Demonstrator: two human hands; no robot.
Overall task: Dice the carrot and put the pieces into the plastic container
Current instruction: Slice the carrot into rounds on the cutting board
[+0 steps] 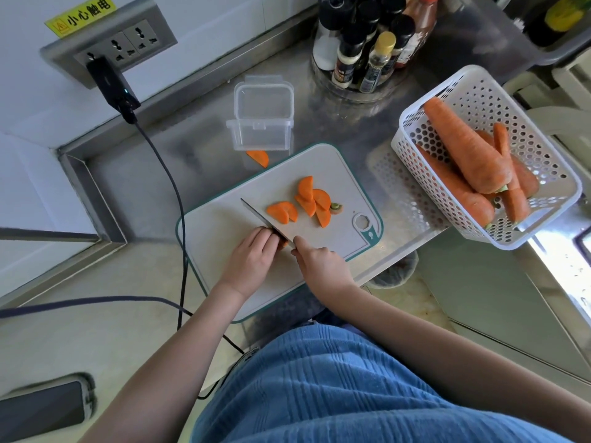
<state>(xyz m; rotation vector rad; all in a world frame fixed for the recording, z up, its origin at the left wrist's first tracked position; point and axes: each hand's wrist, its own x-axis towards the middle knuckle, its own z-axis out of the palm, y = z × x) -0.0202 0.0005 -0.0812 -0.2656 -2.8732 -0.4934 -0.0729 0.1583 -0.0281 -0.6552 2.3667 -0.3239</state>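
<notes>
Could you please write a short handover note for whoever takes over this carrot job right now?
Left hand: holds down a small carrot piece on the cutting board.
Right hand: grips the knife, blade on the board beside the left fingers.
Things: half-moon carrot slices and a cut stem end lie on the board; one slice sits on the counter by the plastic container, which is open with no carrot visible in it. Whole carrots are in the white basket.
Done: carrot sliced into half-moons.
Left: dice the slices, load the container, retrieve the stray slice.
</notes>
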